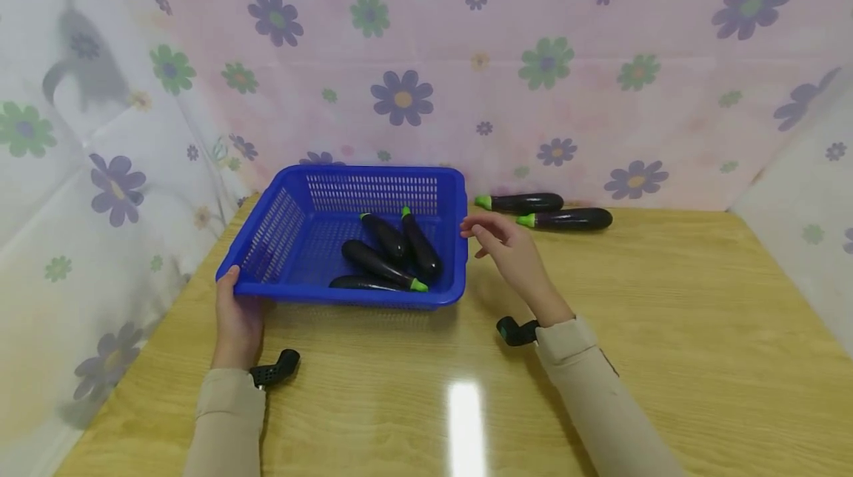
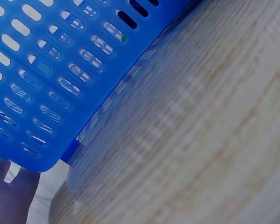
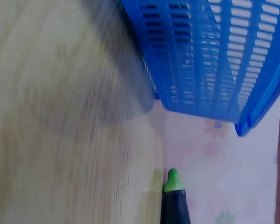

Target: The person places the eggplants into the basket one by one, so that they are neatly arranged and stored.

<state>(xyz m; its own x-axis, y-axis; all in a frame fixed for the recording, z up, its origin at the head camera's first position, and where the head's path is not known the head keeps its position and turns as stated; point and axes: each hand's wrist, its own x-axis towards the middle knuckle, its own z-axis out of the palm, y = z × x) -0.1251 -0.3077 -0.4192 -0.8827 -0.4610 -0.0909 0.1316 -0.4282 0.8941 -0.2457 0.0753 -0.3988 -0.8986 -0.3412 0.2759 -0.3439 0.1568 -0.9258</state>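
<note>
A blue plastic basket (image 1: pixel 303 289) with slotted walls sits at the left of the table, holding several dark eggplants (image 1: pixel 420 244) with green stems toward its right end. My left hand (image 1: pixel 238 321) grips the basket's near left corner, thumb over the rim and the other fingers hidden beneath. At the right rim, my right hand (image 1: pixel 509 251) has its fingers loosely bent, fingertips right at the edge. In the right wrist view, the basket's slotted side (image 3: pixel 196 56) rises beside that hand, with one eggplant (image 3: pixel 175 205) below it.
Two more eggplants, a rear one (image 1: pixel 526 203) and a nearer one (image 1: pixel 569 219), lie on the wooden table (image 1: pixel 680 329) right of the basket. A flower-patterned cloth (image 1: pixel 460 55) hangs along the back and sides. Each wrist carries a small black camera (image 1: pixel 516 331).
</note>
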